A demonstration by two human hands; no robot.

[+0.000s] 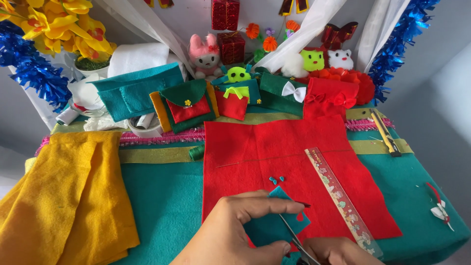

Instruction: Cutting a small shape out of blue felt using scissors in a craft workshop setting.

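My left hand pinches the teal felt over the red felt; my right hand grips scissors cutting it, ruler just right.

We are looking at a home craft corner set up for felt sewing. Sheets of red felt and yellow felt lie on a teal-covered table, with a ruler and a craft knife to hand. Behind them we see finished felt pouches, small plush toys, blue tinsel and yellow artificial flowers against the wall.
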